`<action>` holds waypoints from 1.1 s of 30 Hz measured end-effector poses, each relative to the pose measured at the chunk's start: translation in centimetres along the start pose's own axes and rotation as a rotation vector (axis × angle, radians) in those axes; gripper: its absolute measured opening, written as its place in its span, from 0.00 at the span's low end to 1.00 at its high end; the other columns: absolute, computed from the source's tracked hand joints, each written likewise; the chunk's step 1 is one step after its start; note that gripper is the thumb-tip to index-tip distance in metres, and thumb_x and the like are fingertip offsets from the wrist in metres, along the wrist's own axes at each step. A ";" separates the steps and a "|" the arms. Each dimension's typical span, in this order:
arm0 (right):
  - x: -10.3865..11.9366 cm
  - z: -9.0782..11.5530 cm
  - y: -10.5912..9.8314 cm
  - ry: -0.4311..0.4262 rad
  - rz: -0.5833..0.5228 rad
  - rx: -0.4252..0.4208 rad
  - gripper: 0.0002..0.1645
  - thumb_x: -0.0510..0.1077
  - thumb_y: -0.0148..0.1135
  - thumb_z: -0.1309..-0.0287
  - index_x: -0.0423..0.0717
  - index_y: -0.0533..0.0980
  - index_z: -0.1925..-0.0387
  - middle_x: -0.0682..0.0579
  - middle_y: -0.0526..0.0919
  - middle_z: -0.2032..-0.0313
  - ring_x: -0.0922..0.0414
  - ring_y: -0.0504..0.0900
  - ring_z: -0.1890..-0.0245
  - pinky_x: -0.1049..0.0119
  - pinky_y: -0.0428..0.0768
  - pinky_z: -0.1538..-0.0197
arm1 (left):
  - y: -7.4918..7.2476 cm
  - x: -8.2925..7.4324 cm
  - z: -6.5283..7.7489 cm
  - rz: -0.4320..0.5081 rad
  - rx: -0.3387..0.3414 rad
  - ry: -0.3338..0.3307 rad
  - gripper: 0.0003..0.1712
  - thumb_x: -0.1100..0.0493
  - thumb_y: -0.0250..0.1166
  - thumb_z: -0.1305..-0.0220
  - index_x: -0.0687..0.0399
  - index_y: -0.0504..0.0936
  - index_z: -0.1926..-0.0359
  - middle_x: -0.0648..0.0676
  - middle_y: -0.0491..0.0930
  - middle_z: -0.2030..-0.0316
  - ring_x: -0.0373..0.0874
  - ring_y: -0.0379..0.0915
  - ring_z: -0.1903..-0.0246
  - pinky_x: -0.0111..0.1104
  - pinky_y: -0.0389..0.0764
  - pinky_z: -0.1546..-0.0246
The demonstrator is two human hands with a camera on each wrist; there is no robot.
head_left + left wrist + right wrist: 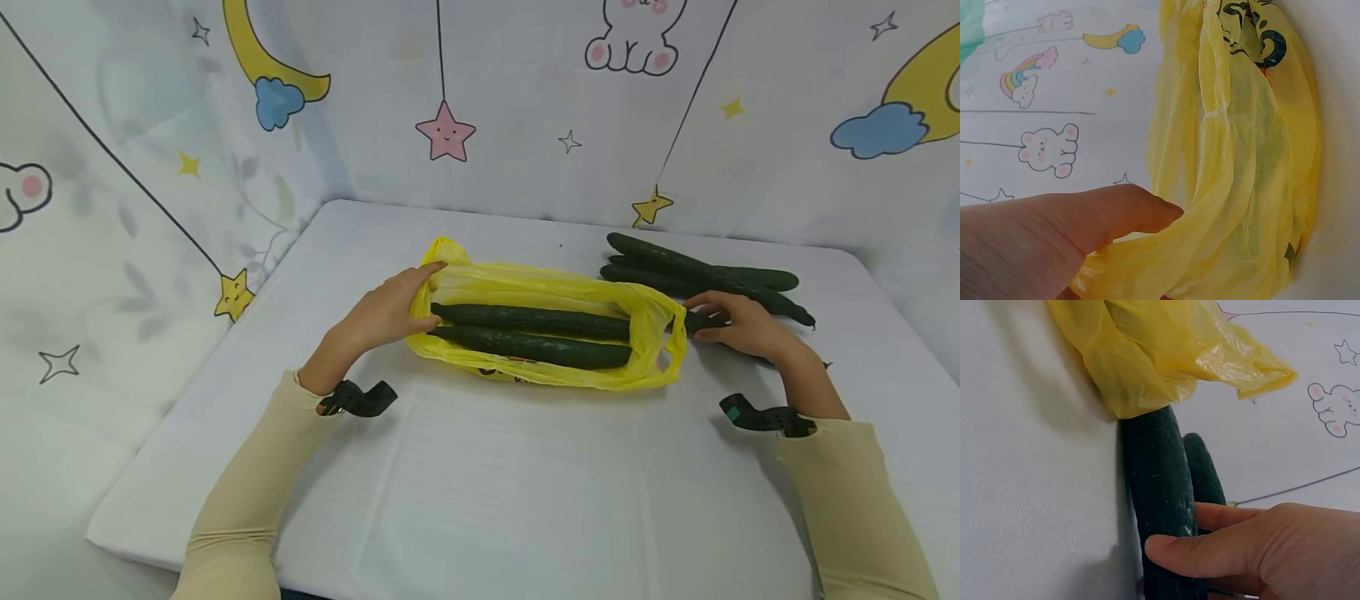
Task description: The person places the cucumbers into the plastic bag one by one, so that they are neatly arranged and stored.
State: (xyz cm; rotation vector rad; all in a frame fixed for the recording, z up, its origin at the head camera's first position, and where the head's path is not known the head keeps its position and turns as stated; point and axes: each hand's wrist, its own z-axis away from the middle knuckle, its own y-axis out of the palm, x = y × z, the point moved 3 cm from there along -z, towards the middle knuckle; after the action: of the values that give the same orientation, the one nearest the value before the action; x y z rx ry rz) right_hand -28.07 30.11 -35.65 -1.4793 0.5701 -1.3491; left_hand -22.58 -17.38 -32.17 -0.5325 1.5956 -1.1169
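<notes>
A yellow plastic bag (645, 317) lies lengthwise on the table, its upper side gaping. Inside it, two long dark green cucumbers (532, 346) lie side by side. My left hand (386, 308) holds the bag's left end, with the thumb on one side of the plastic and the fingers partly hidden behind it in the left wrist view. At the bag's right end, my right hand (738, 323) grips another cucumber (1160, 469) between thumb and fingers. The far tip of that cucumber overlaps the bag's handle end, and the bag's edge hangs over it in the right wrist view.
Several more cucumbers (697, 267) lie in a loose crossed pile behind the right hand. A white cloth covers the table (510, 483). A printed curtain (517, 183) stands along the back and left edges. Each wrist wears a black strap mount (367, 400).
</notes>
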 end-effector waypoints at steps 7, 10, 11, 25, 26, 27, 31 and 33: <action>0.1 0.2 -0.3 0.016 -0.003 -0.031 0.30 0.36 0.64 0.42 0.35 0.69 0.38 0.23 0.71 0.44 0.27 0.70 0.45 0.30 0.67 0.45 | 0.0 0.0 0.0 -0.007 0.001 -0.004 0.46 0.55 0.66 0.37 0.52 0.53 0.24 0.61 0.60 0.29 0.59 0.58 0.32 0.55 0.68 0.40; 0.3 0.4 -0.5 0.008 -0.006 -0.062 0.29 0.36 0.64 0.42 0.35 0.69 0.39 0.23 0.71 0.44 0.27 0.70 0.45 0.30 0.67 0.45 | 0.0 0.0 0.0 -0.008 -0.001 0.000 0.46 0.56 0.66 0.37 0.53 0.53 0.24 0.61 0.60 0.29 0.59 0.59 0.32 0.55 0.69 0.41; 0.3 0.4 -0.5 0.005 -0.008 -0.075 0.29 0.35 0.64 0.42 0.35 0.70 0.39 0.24 0.71 0.44 0.27 0.70 0.45 0.29 0.67 0.45 | 0.0 0.0 0.0 -0.008 -0.001 -0.001 0.46 0.56 0.66 0.37 0.53 0.53 0.24 0.61 0.60 0.30 0.59 0.59 0.32 0.55 0.69 0.41; 1.9 1.3 -1.8 0.003 -0.048 -0.244 0.26 0.32 0.62 0.42 0.35 0.71 0.40 0.26 0.72 0.44 0.29 0.70 0.46 0.30 0.69 0.48 | -0.1 -0.1 0.1 -0.002 0.005 -0.009 0.46 0.55 0.66 0.37 0.52 0.52 0.24 0.61 0.60 0.29 0.60 0.58 0.32 0.55 0.68 0.40; 2.1 1.4 -1.8 0.001 -0.049 -0.252 0.26 0.32 0.62 0.42 0.35 0.71 0.40 0.26 0.72 0.44 0.30 0.70 0.46 0.31 0.69 0.48 | -0.1 -0.1 0.1 -0.002 0.005 -0.010 0.46 0.55 0.66 0.37 0.52 0.52 0.24 0.61 0.60 0.29 0.60 0.58 0.32 0.55 0.68 0.40; 2.3 1.5 -1.9 -0.003 -0.049 -0.259 0.26 0.32 0.62 0.42 0.35 0.71 0.40 0.27 0.72 0.45 0.30 0.70 0.45 0.31 0.69 0.48 | -0.1 -0.1 0.1 -0.003 0.006 -0.010 0.46 0.55 0.66 0.37 0.52 0.52 0.24 0.61 0.60 0.29 0.60 0.58 0.32 0.55 0.68 0.40; 3.1 1.7 -2.3 -0.004 -0.048 -0.291 0.26 0.32 0.61 0.41 0.35 0.71 0.41 0.27 0.72 0.45 0.30 0.69 0.44 0.29 0.66 0.47 | 0.0 -0.1 0.1 -0.001 0.007 -0.010 0.46 0.55 0.66 0.37 0.52 0.52 0.24 0.61 0.60 0.29 0.60 0.58 0.32 0.56 0.68 0.40; 3.4 1.9 -2.4 0.000 -0.044 -0.307 0.26 0.32 0.61 0.41 0.35 0.71 0.40 0.27 0.72 0.45 0.29 0.68 0.44 0.29 0.66 0.47 | 0.0 -0.1 0.1 0.000 0.007 -0.007 0.46 0.55 0.66 0.37 0.52 0.52 0.24 0.62 0.60 0.29 0.60 0.58 0.32 0.56 0.68 0.40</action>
State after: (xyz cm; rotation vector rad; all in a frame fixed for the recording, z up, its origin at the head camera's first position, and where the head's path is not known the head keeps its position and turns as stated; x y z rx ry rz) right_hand -26.12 28.76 -31.70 -1.7467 0.7750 -1.3385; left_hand -22.49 -17.35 -32.10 -0.5319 1.5848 -1.1190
